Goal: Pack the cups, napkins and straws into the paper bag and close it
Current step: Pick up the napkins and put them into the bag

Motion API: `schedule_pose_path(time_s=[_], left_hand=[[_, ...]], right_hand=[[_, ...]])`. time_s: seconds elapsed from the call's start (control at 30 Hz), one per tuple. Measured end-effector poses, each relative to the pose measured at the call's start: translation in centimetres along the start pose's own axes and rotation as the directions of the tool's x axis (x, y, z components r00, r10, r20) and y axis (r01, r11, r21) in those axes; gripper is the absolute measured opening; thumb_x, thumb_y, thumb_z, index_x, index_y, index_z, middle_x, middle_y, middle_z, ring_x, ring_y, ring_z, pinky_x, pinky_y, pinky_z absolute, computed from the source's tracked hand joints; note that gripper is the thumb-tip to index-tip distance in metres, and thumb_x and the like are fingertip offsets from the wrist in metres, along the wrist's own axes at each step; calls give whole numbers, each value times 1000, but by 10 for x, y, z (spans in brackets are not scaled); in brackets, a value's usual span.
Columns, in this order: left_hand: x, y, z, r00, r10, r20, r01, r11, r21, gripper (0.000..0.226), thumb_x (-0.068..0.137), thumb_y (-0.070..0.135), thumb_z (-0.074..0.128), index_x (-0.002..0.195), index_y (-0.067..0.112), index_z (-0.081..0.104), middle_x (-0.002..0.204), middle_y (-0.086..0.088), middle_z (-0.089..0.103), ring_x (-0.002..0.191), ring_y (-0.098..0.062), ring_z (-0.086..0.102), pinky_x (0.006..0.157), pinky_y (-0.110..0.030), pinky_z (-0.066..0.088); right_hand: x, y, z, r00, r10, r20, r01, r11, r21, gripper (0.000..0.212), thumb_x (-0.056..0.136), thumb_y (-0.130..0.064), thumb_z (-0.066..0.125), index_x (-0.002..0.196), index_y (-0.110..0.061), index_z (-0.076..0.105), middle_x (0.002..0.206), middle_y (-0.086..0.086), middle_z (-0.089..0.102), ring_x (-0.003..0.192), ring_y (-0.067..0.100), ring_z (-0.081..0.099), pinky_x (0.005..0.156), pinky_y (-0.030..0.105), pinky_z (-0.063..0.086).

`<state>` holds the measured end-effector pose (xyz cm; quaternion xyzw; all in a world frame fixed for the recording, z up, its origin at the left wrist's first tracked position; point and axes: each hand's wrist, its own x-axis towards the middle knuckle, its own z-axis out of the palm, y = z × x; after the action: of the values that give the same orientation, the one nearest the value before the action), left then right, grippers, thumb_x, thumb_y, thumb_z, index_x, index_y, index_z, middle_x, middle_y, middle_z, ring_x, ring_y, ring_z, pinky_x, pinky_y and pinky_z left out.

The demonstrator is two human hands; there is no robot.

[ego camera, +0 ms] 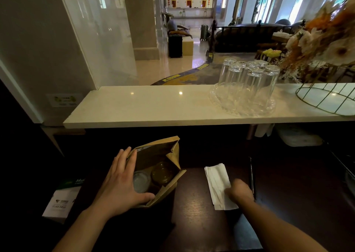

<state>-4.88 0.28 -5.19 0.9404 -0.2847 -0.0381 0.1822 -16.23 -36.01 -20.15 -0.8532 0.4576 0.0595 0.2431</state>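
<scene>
Right grip (240,191), blurred, curls onto one napkin stack (217,178); pinch unclear. Left grip (119,182), spread, touches one open paper bag (169,150) containing two lidded cups (162,173) on the worktop (194,203).

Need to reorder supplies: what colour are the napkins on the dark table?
The napkins are plain white; the head view shows them.

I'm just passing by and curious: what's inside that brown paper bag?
Two lidded cups stand side by side in the paper bag, one clear-topped, one brownish. Their lower parts and the bag's bottom are lost in shadow. The napkins lie outside, on the table.
</scene>
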Motion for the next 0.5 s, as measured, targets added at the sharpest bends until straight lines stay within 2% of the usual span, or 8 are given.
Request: schedule_pose_path(time_s=[0.1,0.23,0.4,0.5], left_hand=[[0,0,0,1000,0,2,0,1000,-1,141,56,80,72,152,30,-17,159,11,-29,141,-9,-31,120,-44,5],[0,-1,-2,1000,-4,12,4,1000,-13,140,57,79,73,152,30,-18,159,11,-29,142,-11,-30,120,-44,5],[-3,0,-3,1000,8,16,-8,1000,-17,138,59,77,73,153,29,-17,159,11,-29,142,-11,-30,120,-44,4],[-4,-2,-5,1000,19,22,-19,1000,-17,136,61,76,73,153,29,-16,158,11,-29,142,-10,-30,120,-44,4]], right_hand=[[1,0,0,999,-27,-42,29,999,42,16,86,-21,52,100,-15,57,101,8,64,93,27,63,75,35,54],[0,-2,-3,993,-74,-93,82,993,88,11,87,-24,54,94,-16,57,93,6,64,85,26,63,69,34,53],[-4,-5,-9,987,-96,-131,112,986,126,6,83,-19,57,88,-16,56,86,7,65,78,26,63,64,34,52],[-8,-9,-15,971,-153,-185,185,968,167,5,80,-17,58,83,-19,55,78,5,65,71,24,61,60,34,50]])
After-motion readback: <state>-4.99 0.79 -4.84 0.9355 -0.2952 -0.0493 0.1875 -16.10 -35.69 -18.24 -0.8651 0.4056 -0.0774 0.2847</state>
